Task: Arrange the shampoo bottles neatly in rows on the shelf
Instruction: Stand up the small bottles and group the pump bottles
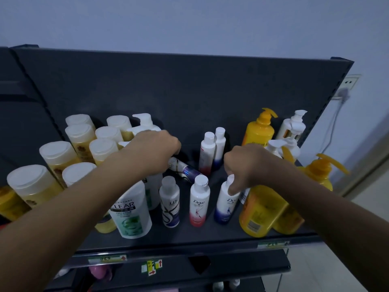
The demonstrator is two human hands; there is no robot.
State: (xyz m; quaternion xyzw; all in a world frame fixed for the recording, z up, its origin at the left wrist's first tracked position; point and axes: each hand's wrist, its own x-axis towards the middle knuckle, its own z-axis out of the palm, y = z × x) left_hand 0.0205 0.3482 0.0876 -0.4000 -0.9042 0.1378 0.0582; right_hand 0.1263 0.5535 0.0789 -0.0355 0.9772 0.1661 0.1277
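On the dark shelf, small white bottles stand in the middle: a purple-swirl one, a pink Dove bottle and a blue Dove bottle. My right hand pinches the neck and cap of the blue Dove bottle. My left hand reaches down onto a small purple bottle that lies on its side; its fingertips are hidden, so the grip is unclear. Two more small bottles stand upright behind. A green Clear bottle stands front left.
Several yellow bottles with white caps fill the left side. Yellow pump bottles and white pump bottles crowd the right, one large yellow bottle near the front edge. A lower shelf sits below. A wall socket is at right.
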